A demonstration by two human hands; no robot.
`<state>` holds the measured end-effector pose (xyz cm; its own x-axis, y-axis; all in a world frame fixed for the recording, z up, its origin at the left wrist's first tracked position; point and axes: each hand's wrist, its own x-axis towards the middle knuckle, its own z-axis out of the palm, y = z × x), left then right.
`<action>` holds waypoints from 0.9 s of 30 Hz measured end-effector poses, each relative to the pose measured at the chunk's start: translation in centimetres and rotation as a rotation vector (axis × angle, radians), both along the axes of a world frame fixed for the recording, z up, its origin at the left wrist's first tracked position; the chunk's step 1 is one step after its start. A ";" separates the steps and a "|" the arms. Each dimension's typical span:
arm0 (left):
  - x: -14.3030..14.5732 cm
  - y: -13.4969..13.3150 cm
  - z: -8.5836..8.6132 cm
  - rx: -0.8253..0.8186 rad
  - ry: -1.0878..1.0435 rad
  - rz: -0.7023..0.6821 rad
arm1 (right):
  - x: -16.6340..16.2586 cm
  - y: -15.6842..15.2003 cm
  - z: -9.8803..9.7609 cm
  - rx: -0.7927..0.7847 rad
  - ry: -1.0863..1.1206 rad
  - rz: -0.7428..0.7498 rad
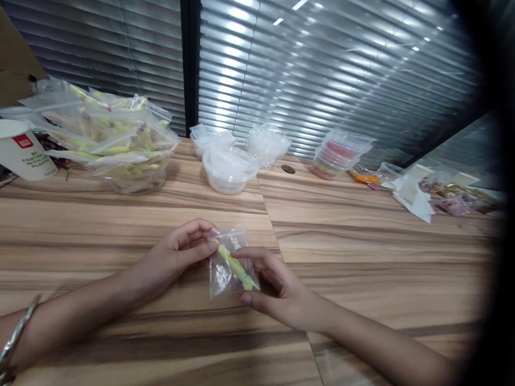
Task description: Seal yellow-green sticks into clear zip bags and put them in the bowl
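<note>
Left hand (183,247) has the bag (220,280) pinched top left, right hand's (284,292) loosely spread on its right side, yellow stick (235,265) inside slanting between the 2.

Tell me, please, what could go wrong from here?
The left hand pinches the small clear plastic bag holding a slender yellow-green piece; if this grip loosens, the bag might slip.
Clear plastic bags heap high over the round transparent bowl, so some could slide off, perhaps against the white paper cup beside them.
</note>
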<state>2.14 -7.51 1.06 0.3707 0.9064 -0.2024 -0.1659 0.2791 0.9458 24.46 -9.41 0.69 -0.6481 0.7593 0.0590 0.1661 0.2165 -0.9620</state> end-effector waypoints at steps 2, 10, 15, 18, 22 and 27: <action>0.0 0.0 -0.1 0.004 -0.001 -0.003 | 0.1 0.0 -0.1 0.042 -0.018 -0.012; 0.0 0.0 0.0 -0.001 -0.018 -0.033 | 0.1 -0.1 0.0 0.095 -0.065 -0.008; 0.0 0.1 0.0 -0.005 -0.018 -0.041 | 0.1 -0.1 0.2 0.084 -0.077 0.004; 0.0 0.2 0.0 -0.015 -0.027 -0.045 | 0.1 0.0 0.2 0.088 -0.090 -0.006; -0.1 0.2 0.0 -0.011 -0.067 -0.072 | 0.2 0.0 0.4 0.097 -0.108 -0.007; -0.4 0.3 -0.7 0.057 -0.060 -0.112 | 0.2 -0.1 0.6 0.133 -0.077 0.000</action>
